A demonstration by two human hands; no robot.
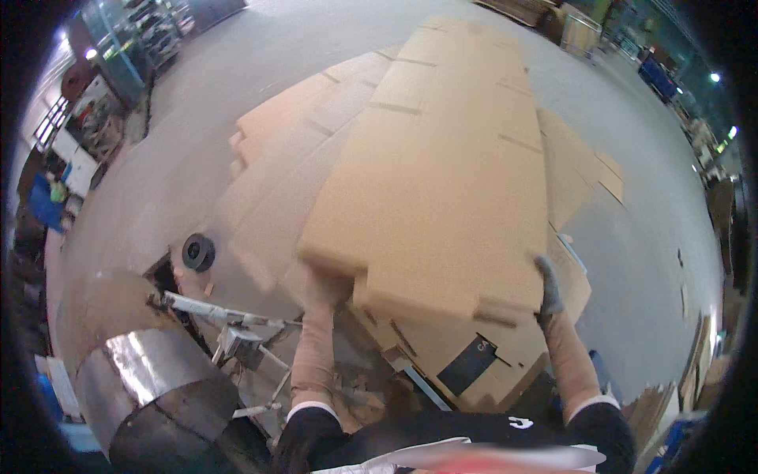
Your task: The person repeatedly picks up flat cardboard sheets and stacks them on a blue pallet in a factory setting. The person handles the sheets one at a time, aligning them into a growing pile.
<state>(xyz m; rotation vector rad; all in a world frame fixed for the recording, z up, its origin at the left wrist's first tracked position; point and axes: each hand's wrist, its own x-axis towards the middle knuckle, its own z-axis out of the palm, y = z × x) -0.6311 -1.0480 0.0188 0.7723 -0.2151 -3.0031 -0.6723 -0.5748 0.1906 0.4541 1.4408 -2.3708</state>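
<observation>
Guiding this from a distance, I take the broad, flat, tan cardboard sheet with a notched near edge (442,182) as my landmark. Well to its left, toward me, stands a rounded, shiny metal cylinder (146,363); beyond that, a black round roll (198,252) sits apart from the sheet. Nearer its left corner is a white metal bar frame (229,312). My left hand (325,286) is at that near-left corner, shaded and blurred where it meets the notch, so I cannot tell how its grip is set. Fanned-out tan cardboard sheets (296,107) lie past the landmark's left edge, and below its near edge shows another tan piece bearing a dark rectangular patch (468,366). On the landmark's right edge, my grey-gloved right hand (549,288) has its grip clamped on the board near the corner.

I judge the step in hand to be handling this top sheet by its near end. The next move, I think, calls for both hands working level, since so long a board could sag or twist.
</observation>
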